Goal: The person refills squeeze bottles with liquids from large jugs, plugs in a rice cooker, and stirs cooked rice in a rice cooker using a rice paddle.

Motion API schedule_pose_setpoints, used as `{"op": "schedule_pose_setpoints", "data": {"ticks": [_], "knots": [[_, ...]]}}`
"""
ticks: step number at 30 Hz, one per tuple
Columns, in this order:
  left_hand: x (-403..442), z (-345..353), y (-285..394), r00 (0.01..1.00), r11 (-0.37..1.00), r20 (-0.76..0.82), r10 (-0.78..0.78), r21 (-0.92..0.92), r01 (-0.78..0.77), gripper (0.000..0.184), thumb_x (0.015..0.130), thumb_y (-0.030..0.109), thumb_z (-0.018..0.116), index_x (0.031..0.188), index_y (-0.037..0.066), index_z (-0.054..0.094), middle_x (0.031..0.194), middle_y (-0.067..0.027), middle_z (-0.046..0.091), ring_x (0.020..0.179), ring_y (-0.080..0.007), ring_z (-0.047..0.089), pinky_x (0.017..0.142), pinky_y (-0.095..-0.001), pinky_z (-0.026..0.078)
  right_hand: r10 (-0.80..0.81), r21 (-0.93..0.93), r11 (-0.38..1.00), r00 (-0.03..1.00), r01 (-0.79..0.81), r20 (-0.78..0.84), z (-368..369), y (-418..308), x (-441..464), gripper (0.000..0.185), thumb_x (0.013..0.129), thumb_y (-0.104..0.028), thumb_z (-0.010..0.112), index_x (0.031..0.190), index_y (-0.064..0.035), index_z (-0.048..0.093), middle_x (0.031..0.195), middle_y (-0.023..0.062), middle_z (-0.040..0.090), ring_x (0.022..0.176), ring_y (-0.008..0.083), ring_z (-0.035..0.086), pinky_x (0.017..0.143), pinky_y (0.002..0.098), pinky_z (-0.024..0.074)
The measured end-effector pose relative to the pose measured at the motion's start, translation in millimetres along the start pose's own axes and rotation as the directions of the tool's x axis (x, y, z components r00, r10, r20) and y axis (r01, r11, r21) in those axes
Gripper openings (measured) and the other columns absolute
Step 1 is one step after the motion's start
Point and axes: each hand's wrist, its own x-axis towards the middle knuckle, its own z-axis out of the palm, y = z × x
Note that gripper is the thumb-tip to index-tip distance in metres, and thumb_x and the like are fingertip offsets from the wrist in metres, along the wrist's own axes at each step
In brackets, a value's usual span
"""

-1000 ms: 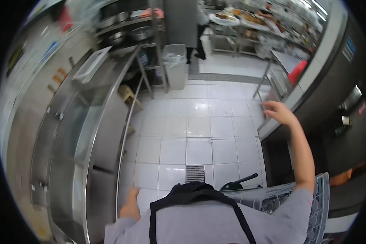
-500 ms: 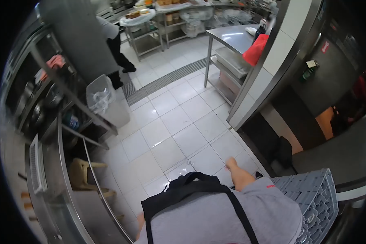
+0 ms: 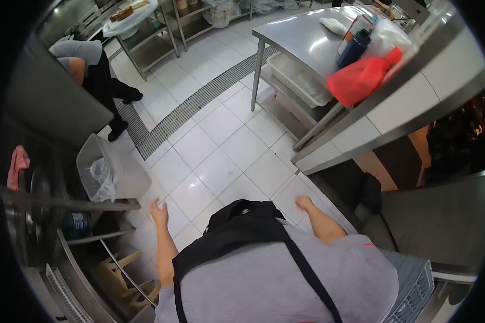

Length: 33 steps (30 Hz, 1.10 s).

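Observation:
My left hand (image 3: 159, 211) is stretched forward over the white tiled floor (image 3: 218, 156), with its thumb and fingers apart and nothing in it. Closest to it is a pale plastic bin (image 3: 129, 172) with a clear bag (image 3: 102, 175) inside. On the other side, my right hand (image 3: 304, 203) hangs over the floor near the doorway. Its fingers are blurred, and no held object shows. Between my arms, a black apron (image 3: 237, 226) covers the front of my grey shirt.
Ahead right stands a steel table (image 3: 296, 35) with a dark bottle (image 3: 354, 48), a red cloth or bag (image 3: 364, 81) and a tub (image 3: 299, 81) below. A co-worker (image 3: 91, 64) bends at the left by a floor drain (image 3: 199, 99). A grey rack (image 3: 409, 285) is behind my right side.
My view has moved forward and turned. The steel table and bin appear nearer, my left hand has swung into sight, and the co-worker, partly hidden before, shows more and bends over.

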Motion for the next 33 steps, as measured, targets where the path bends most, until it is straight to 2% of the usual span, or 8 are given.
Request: {"op": "schedule_pose_setpoints", "data": {"ticks": [3,4,6,12,18,20,26,33], "knots": [[-53.8,44.6,-56.3,0.904,0.933,0.236,-0.356,0.030,0.359,0.042,0.069,0.023,0.065,0.103,0.001,0.058,0.103,-0.0210,0.057,0.100,-0.0354,0.050,0.087,-0.0428,0.040,-0.403,-0.002,0.902,0.839,0.432,-0.365,-104.0,-128.9,102.7,0.030,0.082,-0.029,0.048,0.094,-0.0054,0.062,0.081,0.0158,0.063,0.073,0.0266,0.062,0.066,0.0381,0.0477],[-64.0,46.2,-52.6,0.929,0.902,0.329,0.168,0.330,-0.279,0.040,0.070,0.019,0.061,0.105,0.001,0.058,0.106,-0.0207,0.056,0.098,-0.0348,0.052,0.082,-0.0433,0.043,-0.448,0.038,0.874,0.834,0.484,-0.323,-152.2,-180.9,109.4,0.031,0.081,-0.030,0.050,0.099,-0.0065,0.062,0.080,0.0139,0.063,0.066,0.0216,0.062,0.062,0.0333,0.0481],[-84.3,33.7,-71.6,0.616,0.770,0.483,-0.622,0.239,0.591,0.039,0.070,0.019,0.061,0.105,0.001,0.058,0.105,-0.0206,0.056,0.097,-0.0351,0.052,0.081,-0.0435,0.043,-0.327,0.374,0.777,0.832,0.507,-0.447,-208.4,-263.3,125.1,0.031,0.082,-0.032,0.051,0.091,-0.0055,0.064,0.069,0.0094,0.062,0.059,0.0169,0.061,0.059,0.0309,0.0480],[35.4,81.0,-84.4,0.415,0.612,0.533,-0.738,0.267,0.744,0.037,0.071,0.019,0.060,0.103,0.001,0.058,0.103,-0.0203,0.057,0.095,-0.0358,0.053,0.079,-0.0440,0.044,-0.423,-0.014,0.896,0.844,0.443,-0.329,-287.2,-329.9,218.4,0.048,0.088,-0.040,0.041,0.067,-0.0042,0.064,0.054,0.0100,0.060,0.056,0.0197,0.061,0.058,0.0327,0.0480],[335.3,175.6,-34.2,0.593,0.565,0.418,-0.688,-0.204,0.800,0.035,0.071,0.019,0.060,0.101,0.001,0.059,0.101,-0.0201,0.057,0.092,-0.0366,0.054,0.077,-0.0445,0.045,-0.088,0.616,0.677,0.876,0.402,-0.474,-352.7,-381.7,185.1,0.026,0.088,-0.016,0.046,0.110,-0.0039,0.055,0.071,0.0121,0.061,0.050,0.0174,0.060,0.050,0.0294,0.0485],[497.6,199.9,14.1,0.869,0.862,0.496,0.005,0.439,-0.255,0.028,0.077,0.022,0.056,0.090,-0.003,0.059,0.087,-0.0197,0.060,0.079,-0.0332,0.057,0.071,-0.0430,0.045,-0.075,0.623,0.602,0.812,0.499,-0.579,-391.1,-403.4,190.4,0.027,0.087,-0.012,0.049,0.112,-0.0050,0.054,0.073,0.0115,0.061,0.052,0.0166,0.060,0.051,0.0287,0.0488],[774.3,230.0,287.0,0.987,0.845,0.155,0.031,-0.532,0.057,0.032,0.076,0.013,0.058,0.105,-0.001,0.054,0.108,-0.0181,0.055,0.099,-0.0324,0.051,0.087,-0.0369,0.039,-0.395,0.251,0.595,0.550,0.763,-0.736,-542.8,-459.0,241.6,0.014,0.085,-0.014,0.056,0.090,-0.0041,0.064,0.072,0.0070,0.060,0.060,0.0136,0.060,0.054,0.0256,0.0465],[788.0,296.3,265.1,0.937,0.993,0.331,0.114,-0.057,-0.101,0.036,0.067,0.018,0.066,0.098,0.003,0.058,0.107,-0.0233,0.052,0.108,-0.0386,0.043,0.094,-0.0444,0.035,-0.391,0.039,0.603,0.337,0.797,-0.857,-763.6,-497.1,392.0,0.026,0.087,-0.017,0.049,0.111,-0.0095,0.054,0.066,0.0120,0.055,0.060,0.0282,0.054,0.058,0.0354,0.0455]]}}
